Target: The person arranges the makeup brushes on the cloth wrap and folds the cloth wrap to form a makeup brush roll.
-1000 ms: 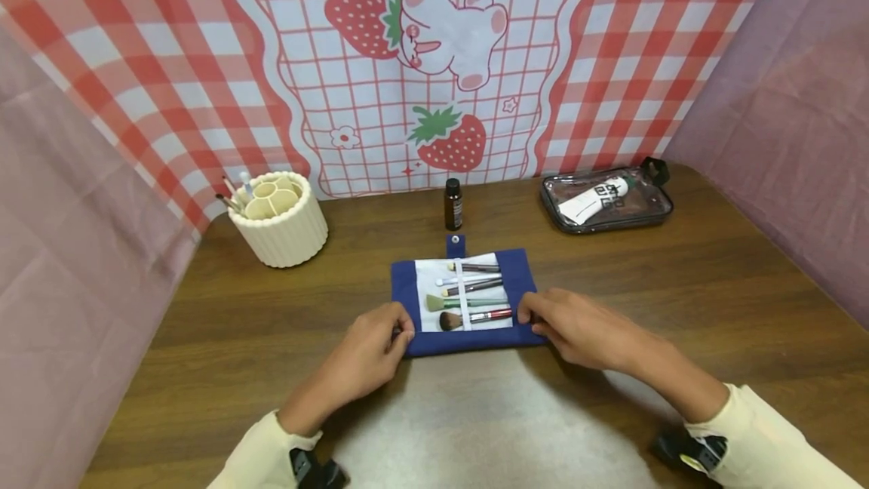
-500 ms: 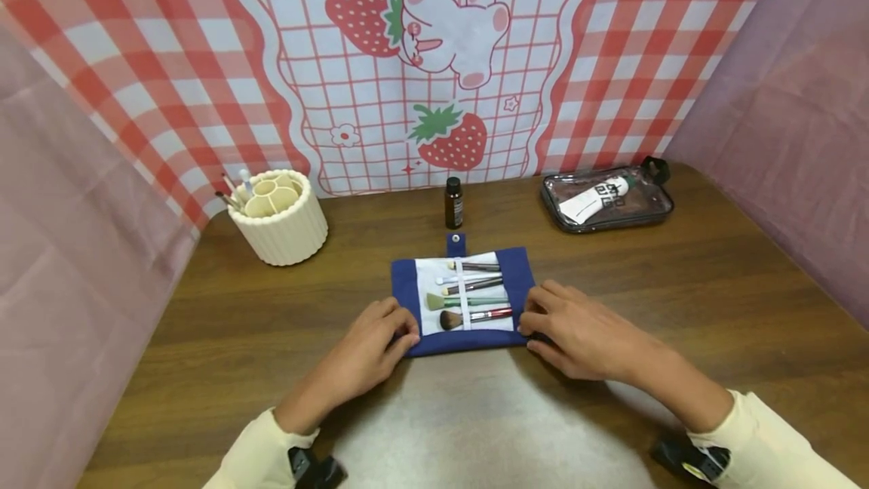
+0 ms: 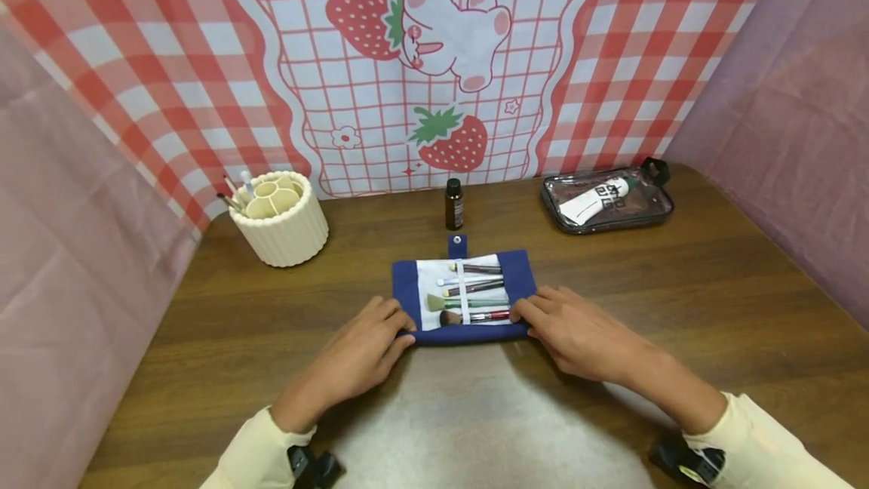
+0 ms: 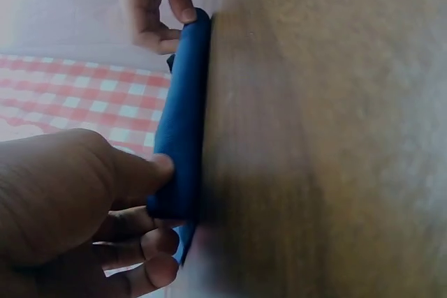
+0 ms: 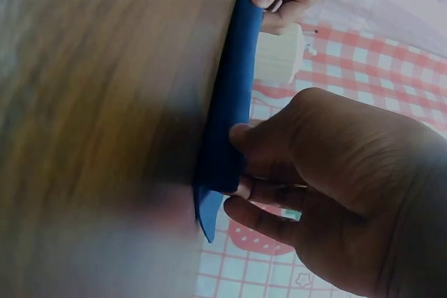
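Note:
A navy brush roll [image 3: 468, 334] with a white lining lies on the table, its near edge rolled into a thick fold. Several makeup brushes [image 3: 478, 302] lie across the lining under a white elastic band [image 3: 463, 293]. My left hand [image 3: 366, 342] pinches the left end of the fold; in the left wrist view the thumb presses the blue fabric [image 4: 185, 116] with fingers beneath. At the other end my right hand [image 3: 577, 334] grips the fold likewise, thumb on the near side in the right wrist view. A snap tab [image 3: 458, 246] sticks out from the far edge.
Behind the roll stands a small dark bottle [image 3: 453, 204]. A cream ribbed holder [image 3: 281, 229] with a few brushes is at the back left. At the back right lies a clear pouch [image 3: 641, 210] containing a white tube [image 3: 594, 201]. A checked cloth [image 3: 611, 59] hangs behind the table.
The near edge of the brush roll has been turned up and away from me, so the roll is shorter front to back. Both hands have shifted their grip on its ends.

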Action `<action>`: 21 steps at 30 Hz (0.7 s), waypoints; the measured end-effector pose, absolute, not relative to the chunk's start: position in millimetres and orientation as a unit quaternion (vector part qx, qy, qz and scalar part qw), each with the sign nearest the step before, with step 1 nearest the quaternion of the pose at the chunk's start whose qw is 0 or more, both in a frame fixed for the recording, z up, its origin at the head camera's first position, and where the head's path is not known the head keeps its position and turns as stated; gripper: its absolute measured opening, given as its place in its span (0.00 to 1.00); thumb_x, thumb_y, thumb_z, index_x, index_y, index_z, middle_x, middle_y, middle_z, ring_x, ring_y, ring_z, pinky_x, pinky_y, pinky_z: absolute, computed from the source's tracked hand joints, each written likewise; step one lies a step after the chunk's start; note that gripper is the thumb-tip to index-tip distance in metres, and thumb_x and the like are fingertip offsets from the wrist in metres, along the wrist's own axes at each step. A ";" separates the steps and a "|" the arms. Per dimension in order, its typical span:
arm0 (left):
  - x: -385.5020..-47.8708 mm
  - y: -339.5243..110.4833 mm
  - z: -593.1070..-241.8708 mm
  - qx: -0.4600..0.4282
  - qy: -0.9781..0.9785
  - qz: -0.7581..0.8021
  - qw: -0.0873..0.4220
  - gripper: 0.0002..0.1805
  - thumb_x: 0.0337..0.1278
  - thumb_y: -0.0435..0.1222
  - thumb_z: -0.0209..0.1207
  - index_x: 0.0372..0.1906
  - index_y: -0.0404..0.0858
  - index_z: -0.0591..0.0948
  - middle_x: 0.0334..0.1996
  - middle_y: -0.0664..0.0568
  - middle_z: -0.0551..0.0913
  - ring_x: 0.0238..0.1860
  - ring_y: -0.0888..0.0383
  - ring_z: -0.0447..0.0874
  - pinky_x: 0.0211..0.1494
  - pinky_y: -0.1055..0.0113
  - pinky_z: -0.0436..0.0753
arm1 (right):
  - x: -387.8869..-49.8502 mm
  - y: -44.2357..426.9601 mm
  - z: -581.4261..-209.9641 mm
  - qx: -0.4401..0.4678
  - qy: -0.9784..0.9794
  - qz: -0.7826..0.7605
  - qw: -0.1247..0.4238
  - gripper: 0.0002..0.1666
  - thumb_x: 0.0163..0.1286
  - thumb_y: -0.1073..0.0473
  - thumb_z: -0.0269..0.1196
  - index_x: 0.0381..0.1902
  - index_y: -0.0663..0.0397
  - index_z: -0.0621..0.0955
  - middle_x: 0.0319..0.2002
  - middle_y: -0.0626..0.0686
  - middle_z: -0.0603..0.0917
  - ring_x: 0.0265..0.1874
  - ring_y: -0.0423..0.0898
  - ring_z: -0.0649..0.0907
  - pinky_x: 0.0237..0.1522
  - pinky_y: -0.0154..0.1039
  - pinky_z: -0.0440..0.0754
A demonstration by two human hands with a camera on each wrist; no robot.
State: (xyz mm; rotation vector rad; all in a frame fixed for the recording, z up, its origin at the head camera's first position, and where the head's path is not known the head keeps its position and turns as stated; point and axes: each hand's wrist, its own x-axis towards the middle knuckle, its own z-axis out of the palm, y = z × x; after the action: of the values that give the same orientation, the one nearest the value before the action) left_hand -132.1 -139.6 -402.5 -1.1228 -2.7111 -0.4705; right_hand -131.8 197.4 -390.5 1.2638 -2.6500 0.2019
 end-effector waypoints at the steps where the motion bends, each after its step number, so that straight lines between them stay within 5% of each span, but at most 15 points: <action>1: -132.6 -139.4 -402.9 -0.376 -0.910 -0.153 0.086 0.03 0.67 0.36 0.62 0.41 0.41 0.83 0.38 0.56 0.77 0.39 0.58 0.70 0.43 0.63 0.75 | -131.0 196.6 -390.9 0.418 -0.900 0.076 0.093 0.14 0.68 0.65 0.63 0.51 0.50 0.77 0.43 0.50 0.83 0.47 0.49 0.80 0.53 0.49 0.77; 6: -136.8 -138.5 -405.4 -0.351 -0.914 -0.192 0.058 0.02 0.68 0.34 0.60 0.38 0.41 0.82 0.35 0.58 0.78 0.37 0.59 0.72 0.42 0.62 0.75 | -127.8 193.6 -392.8 0.373 -0.919 0.109 0.066 0.20 0.68 0.69 0.62 0.54 0.48 0.73 0.46 0.52 0.83 0.49 0.51 0.80 0.55 0.51 0.76; 15: -145.3 -132.8 -406.9 -0.320 -0.907 -0.268 0.057 0.10 0.63 0.30 0.65 0.42 0.43 0.76 0.28 0.59 0.74 0.32 0.60 0.73 0.37 0.63 0.73 | -131.3 196.2 -393.4 0.392 -0.907 0.106 0.112 0.16 0.66 0.70 0.64 0.45 0.44 0.78 0.42 0.49 0.75 0.37 0.44 0.76 0.35 0.41 0.79; 21: -143.8 -132.5 -405.2 -0.341 -0.911 -0.210 0.093 0.09 0.60 0.31 0.67 0.33 0.47 0.78 0.34 0.58 0.74 0.38 0.58 0.70 0.41 0.63 0.73 | -132.8 199.5 -388.1 0.423 -0.895 0.051 0.135 0.12 0.67 0.63 0.65 0.46 0.42 0.83 0.46 0.51 0.77 0.45 0.49 0.76 0.41 0.44 0.80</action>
State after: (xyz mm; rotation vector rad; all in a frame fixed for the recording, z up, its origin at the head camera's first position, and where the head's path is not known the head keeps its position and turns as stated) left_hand -143.8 -132.5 -405.2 -1.0132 -2.7045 -0.6232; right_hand -132.8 199.5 -388.1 1.2265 -2.5925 0.1478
